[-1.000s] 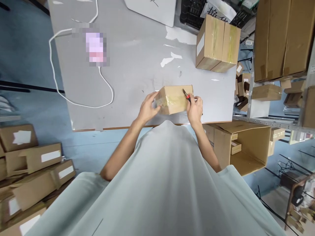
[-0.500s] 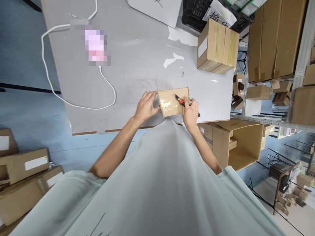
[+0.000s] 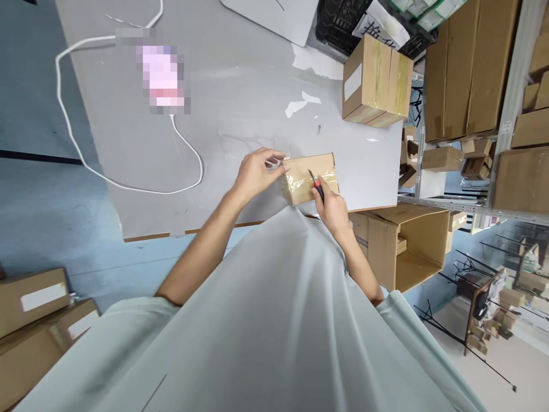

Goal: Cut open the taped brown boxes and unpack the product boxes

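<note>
A small cardboard box (image 3: 303,166) with shiny clear tape across it lies on the grey table, close to the front edge. My left hand (image 3: 257,173) is at its left end, with the thumb on the near upper face and the fingertips at the far left corner, in a loose grip. My right hand (image 3: 332,209) is closed around a black and red utility knife (image 3: 318,186). The knife's blade points away from me, over the taped top of the box. Whether the blade touches the tape I cannot tell.
Two taped cartons (image 3: 375,80) stand at the table's back right, beside a black crate (image 3: 334,28). A white cable (image 3: 128,186) loops on the left to a blurred device (image 3: 160,74). An open carton (image 3: 386,252) sits below the right edge; shelves with boxes rise beyond.
The box has shifted slightly right. My left hand has moved to its far left corner with fingers more spread. My right hand has lowered, and the knife now points more directly away from me.
</note>
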The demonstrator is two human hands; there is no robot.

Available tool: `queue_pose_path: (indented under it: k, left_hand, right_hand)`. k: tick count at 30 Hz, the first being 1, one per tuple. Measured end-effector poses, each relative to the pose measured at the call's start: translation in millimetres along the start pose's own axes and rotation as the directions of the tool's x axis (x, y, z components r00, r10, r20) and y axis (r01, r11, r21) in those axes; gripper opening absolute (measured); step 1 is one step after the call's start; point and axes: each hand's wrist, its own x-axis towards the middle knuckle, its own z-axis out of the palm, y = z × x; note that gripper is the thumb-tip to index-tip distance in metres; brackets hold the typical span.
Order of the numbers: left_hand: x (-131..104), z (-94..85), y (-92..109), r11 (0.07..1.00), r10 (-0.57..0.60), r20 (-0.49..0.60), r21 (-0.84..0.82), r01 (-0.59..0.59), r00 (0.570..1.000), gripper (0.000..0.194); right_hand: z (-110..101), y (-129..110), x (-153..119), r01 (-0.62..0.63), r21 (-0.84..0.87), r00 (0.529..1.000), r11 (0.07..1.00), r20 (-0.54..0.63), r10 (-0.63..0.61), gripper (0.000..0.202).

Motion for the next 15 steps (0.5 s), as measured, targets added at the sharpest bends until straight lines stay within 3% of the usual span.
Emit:
queue_pose_path:
  k: [5,15]
  left_hand:
    - [13,1.3,-7,0.998,-0.005,0.060,-0.067,0.009,0.998,0.037]
    - [12,1.8,-14,0.991,-0.025,0.057,-0.130,0.032,0.998,0.036]
  right_hand:
    - [8,-27,-3,0.108,0.116,0.991,0.987,0.068,-0.116,0.060]
    - [2,-56,6,0.059,-0.020,0.990,0.998,0.129,-0.056,0.061]
